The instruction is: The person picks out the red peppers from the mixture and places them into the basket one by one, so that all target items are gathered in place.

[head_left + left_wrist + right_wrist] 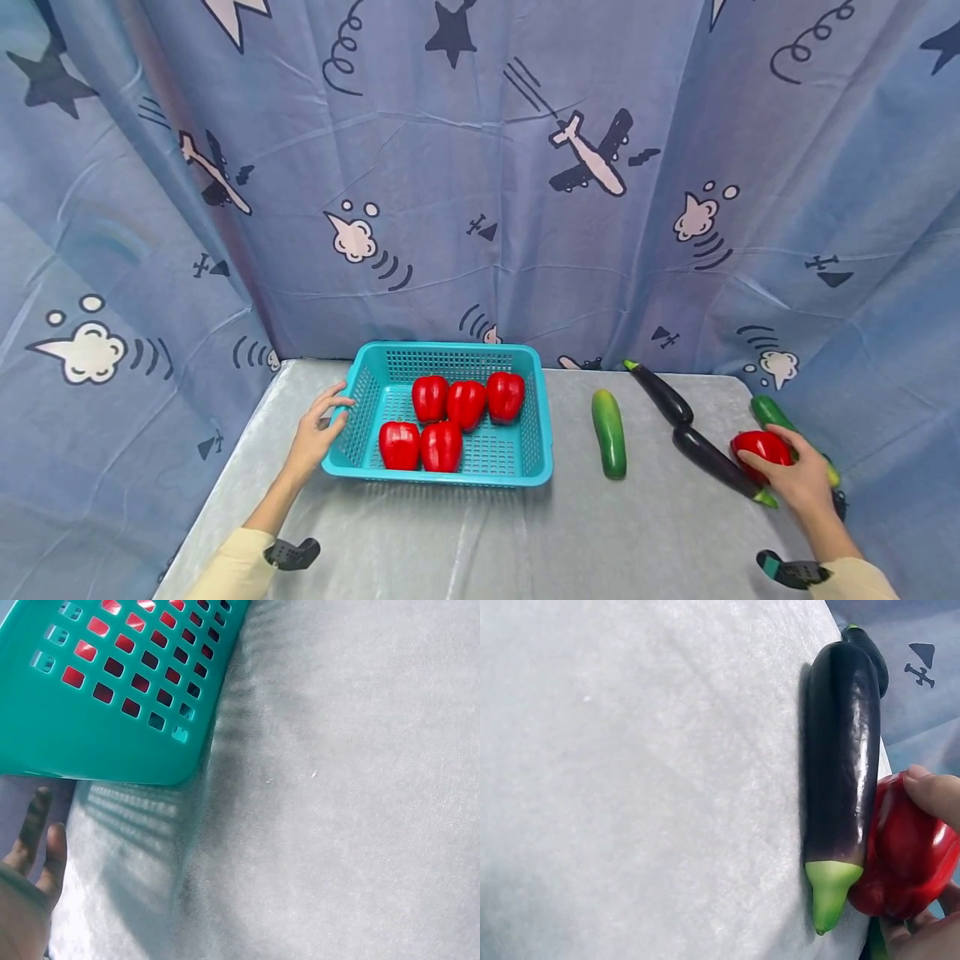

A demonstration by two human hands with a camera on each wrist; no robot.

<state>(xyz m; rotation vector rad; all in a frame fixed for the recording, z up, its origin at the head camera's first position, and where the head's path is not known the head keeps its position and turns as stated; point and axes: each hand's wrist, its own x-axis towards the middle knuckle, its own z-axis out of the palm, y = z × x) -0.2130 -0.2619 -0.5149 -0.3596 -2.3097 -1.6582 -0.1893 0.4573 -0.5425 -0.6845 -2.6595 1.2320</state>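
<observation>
My right hand (804,482) grips a red bell pepper (909,844) at the table's right side, thumb on one face and fingers round the other. Close beside that pepper lies a dark eggplant (840,757) with a green stem end; in the right wrist view the two appear to touch. At the left end of a turquoise basket (438,478), my left hand (309,440) is spread with its fingertips by the rim; whether they touch it I cannot tell. Several red bell peppers (467,405) are inside the basket.
A second eggplant (660,393) lies end to end with the first. One green cucumber (609,435) rests right of the basket. Another cucumber (767,411) is partly hidden behind my right hand. A blue patterned curtain (450,208) surrounds the pale tabletop (420,542).
</observation>
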